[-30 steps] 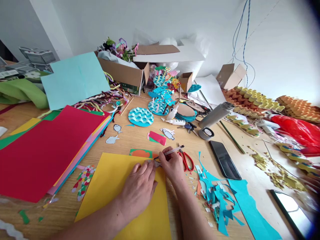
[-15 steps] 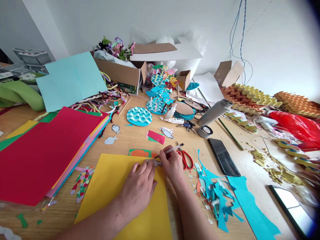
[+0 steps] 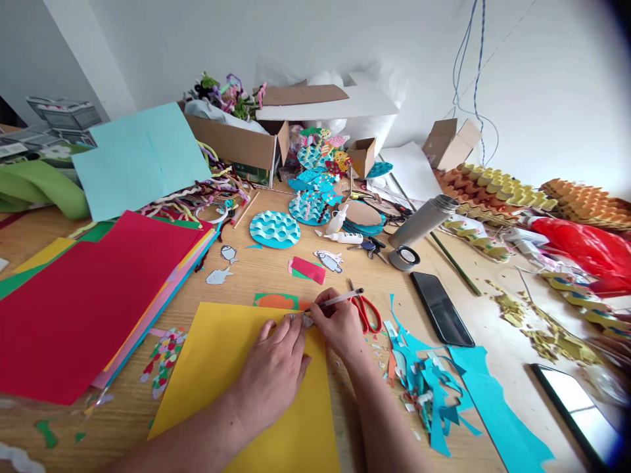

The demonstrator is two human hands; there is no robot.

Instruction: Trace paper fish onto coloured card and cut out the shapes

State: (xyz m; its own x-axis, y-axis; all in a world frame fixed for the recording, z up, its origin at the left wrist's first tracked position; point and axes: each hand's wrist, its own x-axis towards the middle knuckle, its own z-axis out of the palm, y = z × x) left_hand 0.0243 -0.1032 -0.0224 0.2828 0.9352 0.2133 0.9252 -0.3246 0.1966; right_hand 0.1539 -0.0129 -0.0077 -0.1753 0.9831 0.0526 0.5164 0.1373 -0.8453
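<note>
A yellow sheet of paper (image 3: 211,368) lies in front of me. My left hand (image 3: 273,364) rests flat on it, fingers outstretched, pressing a small grey paper cutout (image 3: 308,321) at the sheet's top edge. Fingers cover much of that cutout; its whole shape is hidden. In my right hand (image 3: 340,328) is a pen (image 3: 341,297), held slanted with its tip at the cutout. Green and orange paper pieces (image 3: 276,301) lie just past the sheet. Red-handled scissors (image 3: 369,314) are beside my right hand.
Left of me sits a stack of coloured paper with a red sheet (image 3: 93,309) on top. Blue paper scraps (image 3: 428,381), a black phone (image 3: 441,309) and a metal flask (image 3: 424,221) are to the right. Paper fish (image 3: 329,261) and a wavy blue disc (image 3: 275,228) lie farther back.
My right hand has shifted slightly left along the cutout, and the pen leans lower. The left hand stays in place.
</note>
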